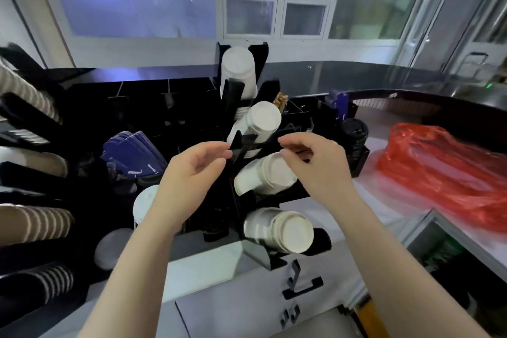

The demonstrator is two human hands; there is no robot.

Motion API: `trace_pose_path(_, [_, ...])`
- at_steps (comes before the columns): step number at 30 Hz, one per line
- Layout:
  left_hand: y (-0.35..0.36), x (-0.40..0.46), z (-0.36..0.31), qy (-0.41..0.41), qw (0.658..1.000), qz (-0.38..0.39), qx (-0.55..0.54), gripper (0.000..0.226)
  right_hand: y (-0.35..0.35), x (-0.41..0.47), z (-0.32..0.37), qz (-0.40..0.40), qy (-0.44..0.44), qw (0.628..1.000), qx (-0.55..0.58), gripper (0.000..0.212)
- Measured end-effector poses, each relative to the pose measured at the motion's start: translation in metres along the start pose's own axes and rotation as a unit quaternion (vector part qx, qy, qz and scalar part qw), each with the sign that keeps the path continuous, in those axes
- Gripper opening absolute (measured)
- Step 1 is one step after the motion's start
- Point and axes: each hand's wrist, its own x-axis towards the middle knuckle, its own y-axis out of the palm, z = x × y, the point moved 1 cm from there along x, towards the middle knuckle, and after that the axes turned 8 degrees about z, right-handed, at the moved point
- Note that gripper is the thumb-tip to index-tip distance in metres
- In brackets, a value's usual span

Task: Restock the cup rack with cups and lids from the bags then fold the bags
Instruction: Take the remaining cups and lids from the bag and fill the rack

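Observation:
A black cup rack (237, 123) stands in the middle of the counter with several tilted stacks of white paper cups (264, 121) in its slots, bottoms facing me. My left hand (192, 170) hovers at the rack's left side, fingers loosely curled, fingertips by a black divider, holding nothing. My right hand (315, 162) hovers over the third stack of cups (267, 173), fingers curled loosely, nothing in it. A red plastic bag (444, 170) lies crumpled on the counter to the right. A stack of black lids (355, 134) sits in a holder right of the rack.
Striped brown and dark cup stacks (33, 223) fill a rack at the left edge. Blue cup sleeves (134, 153) stand behind my left hand. White lids (145, 200) sit low left of the rack. A dark curved counter (384, 74) runs behind. Drawer handles (301, 288) are below.

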Motion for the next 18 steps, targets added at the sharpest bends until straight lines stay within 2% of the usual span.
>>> trace_pose_path(13, [-0.041,0.036,-0.008,-0.001,0.999,-0.030,0.043,0.031,0.020,0.115,0.029,-0.036,-0.062,0.997,-0.015,0.020])
trace_pose_path(16, [-0.045,0.042,-0.010,-0.009,0.997,-0.038,0.066,0.030,0.025,0.146,0.029,-0.047,-0.072,0.995,-0.055,0.040])
trace_pose_path(18, [-0.046,0.044,-0.009,-0.017,0.997,-0.046,0.066,0.031,0.029,0.165,0.029,-0.012,-0.070,0.995,-0.075,0.058])
